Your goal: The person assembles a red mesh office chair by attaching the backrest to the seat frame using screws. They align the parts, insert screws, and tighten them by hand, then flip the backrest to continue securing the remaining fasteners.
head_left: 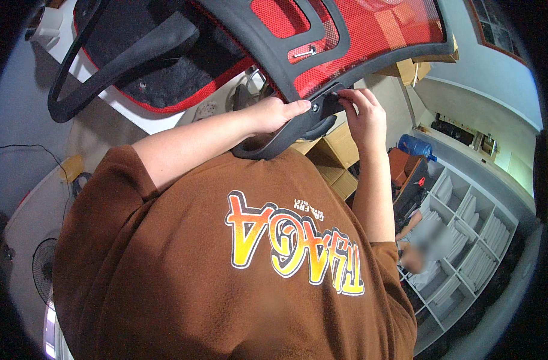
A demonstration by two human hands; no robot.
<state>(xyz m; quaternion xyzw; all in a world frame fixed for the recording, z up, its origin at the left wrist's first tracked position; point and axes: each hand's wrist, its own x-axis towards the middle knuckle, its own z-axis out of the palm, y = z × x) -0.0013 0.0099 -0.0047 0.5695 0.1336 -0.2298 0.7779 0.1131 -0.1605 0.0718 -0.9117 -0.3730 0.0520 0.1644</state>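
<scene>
An office chair lies on its side before me, its red mesh backrest [382, 36] set in a black frame. My left hand [277, 114] is closed around a black curved part [274, 144], which looks like an armrest, with the thumb on top. A bolt head [315, 108] shows in that part, just beyond the thumb. At the frame's near edge, my right hand [364, 111] is closed in a pinch beside the bolt; what its fingertips hold is too small to tell. A hex key [304, 54] rests on the backrest.
The dark seat underside [148, 78] with red edging and a looped armrest [60, 108] lie left, over a white table [157, 123]. Cardboard boxes [340, 147] stand beyond my right arm. Far right, another person [415, 255] is by white shelves [466, 240]. A fan [44, 267] stands left.
</scene>
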